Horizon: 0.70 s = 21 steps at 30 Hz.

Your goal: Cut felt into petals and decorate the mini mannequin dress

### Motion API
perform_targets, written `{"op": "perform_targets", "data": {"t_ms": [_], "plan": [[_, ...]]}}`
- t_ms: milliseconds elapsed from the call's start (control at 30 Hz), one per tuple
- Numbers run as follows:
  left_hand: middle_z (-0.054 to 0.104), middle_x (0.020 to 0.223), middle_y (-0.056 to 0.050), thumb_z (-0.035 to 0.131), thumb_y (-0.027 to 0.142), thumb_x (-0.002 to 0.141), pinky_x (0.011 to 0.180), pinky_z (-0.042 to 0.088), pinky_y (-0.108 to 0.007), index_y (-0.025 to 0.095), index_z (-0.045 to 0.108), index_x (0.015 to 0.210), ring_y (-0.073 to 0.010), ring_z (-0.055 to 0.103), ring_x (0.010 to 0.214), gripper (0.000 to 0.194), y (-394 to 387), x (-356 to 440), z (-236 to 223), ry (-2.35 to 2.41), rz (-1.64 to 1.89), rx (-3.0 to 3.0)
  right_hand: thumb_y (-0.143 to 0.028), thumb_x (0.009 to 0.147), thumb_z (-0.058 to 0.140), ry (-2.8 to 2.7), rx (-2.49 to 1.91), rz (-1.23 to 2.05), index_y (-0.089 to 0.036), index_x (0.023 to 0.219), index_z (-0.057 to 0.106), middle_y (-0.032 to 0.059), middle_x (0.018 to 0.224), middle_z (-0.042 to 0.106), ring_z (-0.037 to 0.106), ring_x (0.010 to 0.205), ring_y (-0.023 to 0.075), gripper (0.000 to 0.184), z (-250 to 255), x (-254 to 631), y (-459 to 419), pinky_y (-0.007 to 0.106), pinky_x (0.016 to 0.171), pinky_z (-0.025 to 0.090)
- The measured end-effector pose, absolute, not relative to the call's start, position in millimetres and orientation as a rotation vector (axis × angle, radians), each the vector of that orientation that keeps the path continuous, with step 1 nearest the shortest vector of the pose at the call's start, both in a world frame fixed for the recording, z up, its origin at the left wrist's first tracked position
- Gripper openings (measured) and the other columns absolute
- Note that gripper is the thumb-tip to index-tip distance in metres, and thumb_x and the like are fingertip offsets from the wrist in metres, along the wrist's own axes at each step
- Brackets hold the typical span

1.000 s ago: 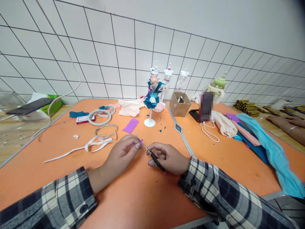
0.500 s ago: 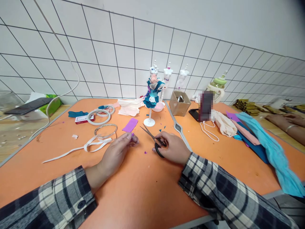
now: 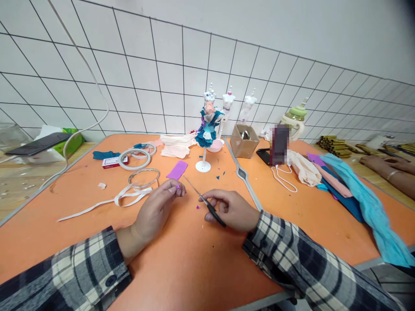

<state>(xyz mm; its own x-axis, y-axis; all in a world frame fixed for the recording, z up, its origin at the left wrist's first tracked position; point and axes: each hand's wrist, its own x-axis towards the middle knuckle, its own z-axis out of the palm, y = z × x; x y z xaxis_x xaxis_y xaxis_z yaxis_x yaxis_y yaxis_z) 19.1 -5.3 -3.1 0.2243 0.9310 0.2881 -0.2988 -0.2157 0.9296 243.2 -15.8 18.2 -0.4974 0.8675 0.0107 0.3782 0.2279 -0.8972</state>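
Between the fingertips of my left hand [image 3: 162, 198] is a tiny purple scrap of crepe paper [image 3: 178, 187]. My right hand [image 3: 231, 208] grips black-handled scissors [image 3: 212, 211], seen edge-on, their blades pointing toward the left fingertips without touching them. A flat purple piece of crepe paper [image 3: 177, 170] lies just beyond my left hand. Under the scissors, a small purple snippet [image 3: 198, 207] rests on the table. Farther back stands a small dress form [image 3: 207, 129] on a white stand, dressed in teal, pink and grey paper.
Rolls of tape [image 3: 134, 159], a white ribbon [image 3: 97, 209] and a small red box [image 3: 114, 162] lie left. Behind stand more white dress forms [image 3: 249, 103] and a cardboard box [image 3: 244, 142]. Coloured crepe paper [image 3: 366, 190] spreads at right, near another person's hands [image 3: 385, 166].
The scissors have turned edge-on in my right hand and their tips have swung left, closer to my left fingers. My left hand has shifted slightly left.
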Motion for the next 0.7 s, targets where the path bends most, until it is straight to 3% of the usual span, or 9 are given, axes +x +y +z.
{"op": "perform_targets", "data": {"t_ms": [467,700], "plan": [[0.05,0.08,-0.004,0.045,0.023,0.092,0.081,0.033,-0.034,0.02,0.057,0.076,-0.0216,0.044,0.085,0.021,-8.1,15.5,2.7,0.586,1.399,1.433,-0.036,0.071,0.075,-2.02,-1.075,1.337,-0.02,0.104,0.064,-0.0047,0.078,0.056,0.038,0.049,0.004,0.038,16.5,235.2,-27.6,0.017,0.045,0.03],[0.05,0.08,-0.004,0.048,0.026,0.09,0.08,0.033,-0.035,0.02,0.057,0.073,-0.0228,0.044,0.085,0.02,-6.7,15.4,4.1,0.603,1.357,1.459,-0.036,0.071,0.077,-2.041,-1.044,1.061,-0.018,0.1,0.066,-0.0049,0.07,0.056,0.037,0.048,0.0047,0.036,14.7,233.2,-28.7,0.019,0.048,0.031]]}}
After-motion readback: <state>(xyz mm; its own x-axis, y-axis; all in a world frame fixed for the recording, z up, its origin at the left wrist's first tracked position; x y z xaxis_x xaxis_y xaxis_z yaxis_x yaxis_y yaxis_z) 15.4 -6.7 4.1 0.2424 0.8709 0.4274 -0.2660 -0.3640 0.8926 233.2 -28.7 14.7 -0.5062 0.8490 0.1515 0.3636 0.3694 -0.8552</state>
